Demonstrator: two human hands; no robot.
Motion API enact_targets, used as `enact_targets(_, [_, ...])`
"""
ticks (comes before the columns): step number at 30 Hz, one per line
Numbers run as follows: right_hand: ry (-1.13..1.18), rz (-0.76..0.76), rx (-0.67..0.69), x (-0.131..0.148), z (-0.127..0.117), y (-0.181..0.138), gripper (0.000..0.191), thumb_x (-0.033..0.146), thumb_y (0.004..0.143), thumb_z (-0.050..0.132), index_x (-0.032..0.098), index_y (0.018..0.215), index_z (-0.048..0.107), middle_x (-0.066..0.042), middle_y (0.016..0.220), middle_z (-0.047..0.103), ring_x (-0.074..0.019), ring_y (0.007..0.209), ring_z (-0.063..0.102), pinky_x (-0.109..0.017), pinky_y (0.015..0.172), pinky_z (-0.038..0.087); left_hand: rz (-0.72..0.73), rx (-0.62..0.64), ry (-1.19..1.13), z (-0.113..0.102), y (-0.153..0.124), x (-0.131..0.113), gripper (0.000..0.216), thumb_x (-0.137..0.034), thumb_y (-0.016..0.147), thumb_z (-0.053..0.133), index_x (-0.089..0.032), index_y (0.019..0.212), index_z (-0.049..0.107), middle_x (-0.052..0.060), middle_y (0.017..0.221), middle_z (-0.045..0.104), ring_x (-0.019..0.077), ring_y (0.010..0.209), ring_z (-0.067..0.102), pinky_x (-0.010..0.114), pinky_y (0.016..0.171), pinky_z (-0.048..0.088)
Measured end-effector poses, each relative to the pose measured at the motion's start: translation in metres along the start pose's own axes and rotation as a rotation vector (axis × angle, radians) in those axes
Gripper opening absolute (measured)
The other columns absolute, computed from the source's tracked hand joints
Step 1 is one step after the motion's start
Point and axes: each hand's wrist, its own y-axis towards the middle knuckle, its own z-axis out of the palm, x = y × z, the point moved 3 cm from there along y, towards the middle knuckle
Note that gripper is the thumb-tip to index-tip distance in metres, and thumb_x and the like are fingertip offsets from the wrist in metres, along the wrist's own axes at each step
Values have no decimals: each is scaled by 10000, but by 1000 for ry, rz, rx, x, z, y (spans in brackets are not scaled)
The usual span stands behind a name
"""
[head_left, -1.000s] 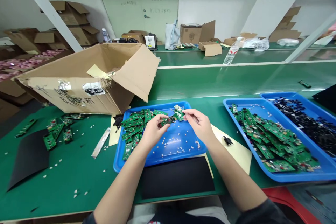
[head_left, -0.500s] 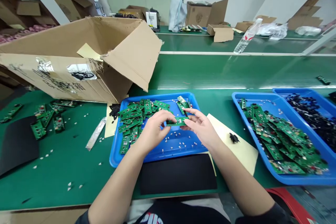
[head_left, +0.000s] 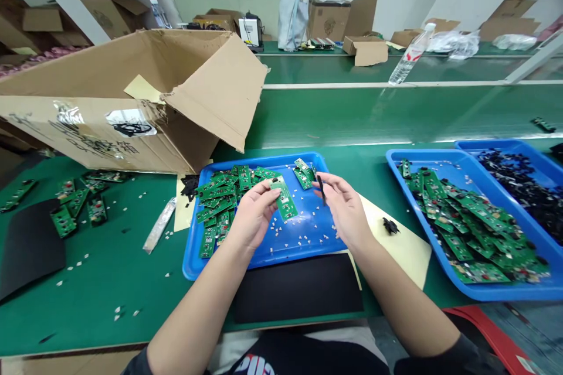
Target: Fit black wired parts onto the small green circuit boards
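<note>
Over the middle of a blue tray (head_left: 264, 252), my left hand (head_left: 255, 214) pinches a green circuit board (head_left: 285, 200) by its upper end, the board hanging at a slant. To its right, my right hand (head_left: 343, 205) closes its fingers on a thin black strip (head_left: 321, 189); what exactly it is I cannot make out. Several circuit boards (head_left: 219, 199) are heaped in the tray's left side, and a small group of boards (head_left: 304, 173) lies at its back right. Tiny white bits (head_left: 303, 239) are scattered over the tray's floor.
A large open cardboard box (head_left: 132, 111) stands behind left. Right of me are a second blue tray (head_left: 433, 263) full of boards and another tray (head_left: 528, 152) with black parts. A black sheet (head_left: 299, 290) lies in front, and yellow paper (head_left: 407, 246) holds a black clump (head_left: 389, 225).
My hands have moved apart. The board has left my right hand's fingers and turned from level to slanting in my left hand. The black strip now stands upright in my right hand.
</note>
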Motion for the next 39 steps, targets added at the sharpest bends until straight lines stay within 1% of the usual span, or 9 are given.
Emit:
enact_targets(5, [-186, -40, 67, -2, 4, -4, 232, 415, 781, 640, 220, 895, 692, -45, 905, 708, -197, 843, 657, -371, 818, 539, -204, 194, -19, 10, -5, 11, 252, -247, 582, 755, -147, 758, 604, 2, 670, 653, 100, 587, 600, 203, 580, 475])
enact_targets(9, [-265, -127, 83, 3, 6, -7, 201, 359, 817, 602, 232, 947, 688, -33, 900, 701, -184, 809, 655, -356, 795, 539, -201, 196, -43, 11, -6, 17, 257, -239, 583, 776, -148, 779, 635, -10, 675, 645, 80, 613, 591, 184, 612, 469])
enact_targets(13, [-484, -324, 152, 12, 3, -9, 252, 300, 894, 503, 261, 1087, 660, -33, 924, 673, -176, 829, 621, -364, 839, 504, -184, 190, 63, 9, -5, 19, 250, -280, 616, 753, -155, 798, 635, -25, 668, 600, 74, 585, 550, 198, 582, 450])
enact_targets(15, [-572, -404, 208, 14, 3, -10, 354, 279, 917, 454, 279, 1258, 553, -25, 858, 649, -169, 786, 597, -355, 817, 505, -137, 173, 152, 9, -5, 19, 220, -273, 628, 731, -155, 786, 634, -34, 663, 572, 58, 555, 503, 187, 548, 416])
enact_targets(17, [-638, -439, 265, 13, 3, -11, 493, 261, 931, 417, 283, 1418, 344, -16, 817, 623, -165, 750, 575, -344, 798, 509, -63, 148, 232, 9, -5, 17, 190, -257, 630, 713, -154, 769, 636, -34, 669, 561, 55, 559, 475, 180, 542, 396])
enact_targets(20, [-714, -484, 331, 12, 5, -11, 569, 240, 944, 387, 278, 1475, 187, -26, 828, 615, -180, 769, 565, -346, 793, 512, -24, 169, 321, 11, -5, 17, 172, -261, 646, 681, -149, 771, 646, -7, 720, 597, 80, 622, 501, 195, 589, 415])
enact_targets(24, [-779, -565, 376, 12, 6, -11, 536, 211, 947, 376, 295, 1459, 237, -35, 831, 620, -200, 792, 560, -359, 794, 513, -5, 210, 394, 13, -6, 17, 193, -285, 669, 651, -152, 808, 663, 16, 754, 626, 116, 676, 532, 225, 634, 437])
enact_targets(33, [-860, -605, 366, 12, 9, -13, 508, 216, 954, 350, 251, 1452, 260, -55, 859, 624, -210, 779, 554, -360, 763, 510, 81, 214, 542, 13, -5, 19, 215, -317, 734, 568, -162, 836, 677, 21, 756, 647, 136, 672, 539, 251, 658, 440])
enact_targets(39, [-906, -612, 345, 12, 11, -15, 484, 212, 952, 355, 229, 1433, 311, -67, 855, 624, -215, 771, 553, -366, 752, 506, 136, 147, 640, 15, -5, 20, 203, -322, 768, 509, -172, 694, 625, -13, 581, 528, 120, 564, 469, 223, 554, 399])
